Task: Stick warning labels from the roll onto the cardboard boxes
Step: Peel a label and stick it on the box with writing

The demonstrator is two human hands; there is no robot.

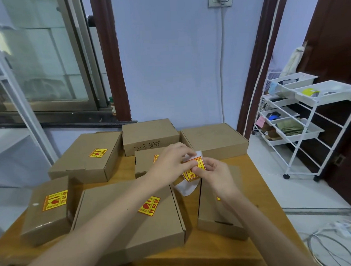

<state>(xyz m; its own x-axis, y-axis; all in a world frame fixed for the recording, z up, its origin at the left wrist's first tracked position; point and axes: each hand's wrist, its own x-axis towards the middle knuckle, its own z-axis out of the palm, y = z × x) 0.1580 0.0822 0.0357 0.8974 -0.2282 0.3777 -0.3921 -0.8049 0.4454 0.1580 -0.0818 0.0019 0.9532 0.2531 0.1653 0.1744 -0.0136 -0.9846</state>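
Right, both hands up over the middle of the bench (259, 189), meeting on the label strip (193, 169). Left hand (170, 163) pinching the strip's upper edge, fingers curled over it and covering much of the print. Right hand (214, 174) gripping the same strip from the other side, thumb and fingertips closed on it. White backing paper (186, 189) hanging below, curled, its lower end just above the gap between two boxes. No telling whether a label is half peeled or fully seated; fingers hide the seam.

Seven cardboard boxes crowding the bench. Labels plain on the far left box (85, 157), the near left box (47, 208) and the big near box (132, 219). Middle box (145, 162) mostly hidden behind the left hand, only a sliver of yellow showing. Near right box (218, 217) crossed by the right forearm, a yellow corner peeking out. Back box (148, 134) with handwriting on its front, top bare. Back right box (213, 139) bare on top too.

Bench's near edge cut off by the frame. Bare wood along the right edge. White trolley (302, 115) standing well apart on the floor to the right.
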